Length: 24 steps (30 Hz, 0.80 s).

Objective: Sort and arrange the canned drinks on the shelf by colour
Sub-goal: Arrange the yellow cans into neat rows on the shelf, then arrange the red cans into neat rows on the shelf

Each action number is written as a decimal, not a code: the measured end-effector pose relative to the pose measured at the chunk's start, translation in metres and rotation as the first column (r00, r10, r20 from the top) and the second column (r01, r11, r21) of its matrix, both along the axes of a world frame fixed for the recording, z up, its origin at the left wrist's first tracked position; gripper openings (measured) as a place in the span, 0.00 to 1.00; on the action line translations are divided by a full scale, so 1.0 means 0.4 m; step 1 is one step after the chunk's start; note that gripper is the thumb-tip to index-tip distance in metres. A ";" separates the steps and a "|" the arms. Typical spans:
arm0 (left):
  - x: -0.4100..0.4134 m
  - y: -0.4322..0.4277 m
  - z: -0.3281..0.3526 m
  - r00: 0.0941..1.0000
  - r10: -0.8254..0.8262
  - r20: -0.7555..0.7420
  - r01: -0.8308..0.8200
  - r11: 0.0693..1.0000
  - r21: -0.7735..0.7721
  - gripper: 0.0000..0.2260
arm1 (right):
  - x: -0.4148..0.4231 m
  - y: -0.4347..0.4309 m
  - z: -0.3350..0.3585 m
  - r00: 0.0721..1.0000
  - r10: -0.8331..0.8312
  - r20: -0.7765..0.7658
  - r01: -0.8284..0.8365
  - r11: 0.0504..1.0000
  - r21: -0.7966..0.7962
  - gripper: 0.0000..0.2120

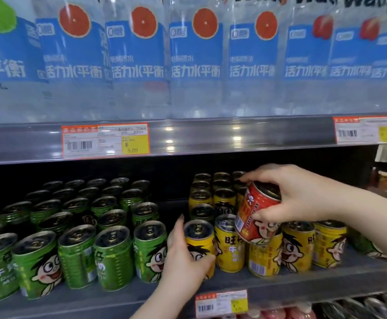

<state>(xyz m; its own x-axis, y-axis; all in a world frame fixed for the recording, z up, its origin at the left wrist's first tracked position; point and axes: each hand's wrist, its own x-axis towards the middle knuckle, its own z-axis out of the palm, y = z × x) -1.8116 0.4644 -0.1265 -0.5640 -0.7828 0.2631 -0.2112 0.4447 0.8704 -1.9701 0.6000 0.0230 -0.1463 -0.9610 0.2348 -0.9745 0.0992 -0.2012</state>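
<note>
ribbed red can [255, 215] in right hand [296, 194]

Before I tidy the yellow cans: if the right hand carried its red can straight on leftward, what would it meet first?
Probably the yellow cans standing just left of the tilted red can in the right hand; depth is unclear.

The top edge cuts the water bottles [194, 61]; rear yellow cans [222, 180] sit in shadow.

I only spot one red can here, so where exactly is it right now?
In the head view, the red can is right of centre, tilted in the right hand, just above the front yellow cans on the lower shelf.
</note>
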 end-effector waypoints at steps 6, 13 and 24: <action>-0.002 -0.011 0.109 0.999 0.035 -0.008 -0.036 0.941 -0.336 0.28 | -0.004 -0.031 0.001 0.999 -0.001 -0.041 0.001 1.000 0.009 0.36; -0.106 -0.161 0.222 0.838 -0.024 0.546 0.083 0.993 -0.084 0.31 | 0.006 -0.094 -0.005 0.990 -0.140 -0.035 0.140 0.990 0.012 0.37; -0.129 -0.185 0.181 0.803 -0.258 0.537 0.250 0.964 0.090 0.24 | 0.012 -0.127 -0.088 0.953 -0.174 0.249 0.219 0.962 -0.165 0.42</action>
